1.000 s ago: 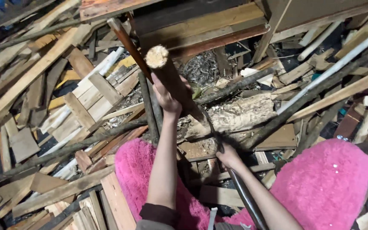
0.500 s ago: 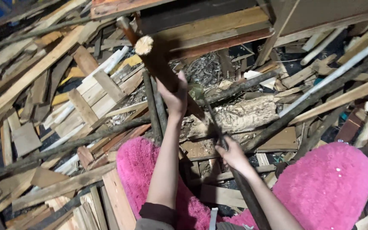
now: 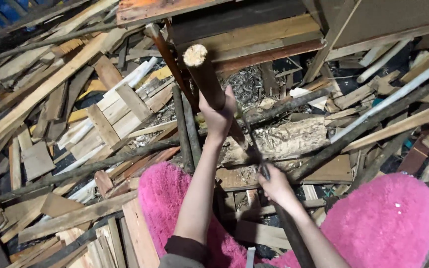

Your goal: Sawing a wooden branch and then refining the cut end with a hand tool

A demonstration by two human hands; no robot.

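Since a moment ago the round wooden pole (image 3: 205, 74) has tilted slightly more upright above the scrap-wood pile (image 3: 65, 129), left hand (image 3: 218, 116) clenched around its shaft, while the right hand (image 3: 274, 186) grasps a dark blade-like tool (image 3: 251, 149) low against the pole's base.

- The light is even and fairly bright, falling from above; the pale cut end of the round stick (image 3: 195, 55) catches it most.
- Shadows are soft, deep only in gaps between the scrap boards (image 3: 50, 84) and under the dark panel (image 3: 254, 20) at the top.
- No harsh glare shows.
- The pink fuzzy fabric (image 3: 383, 223) is strongly saturated.
- Detail is slightly soft throughout; the right hand (image 3: 274, 186) looks slightly smeared.
- Straight planks bend a little toward the edges.
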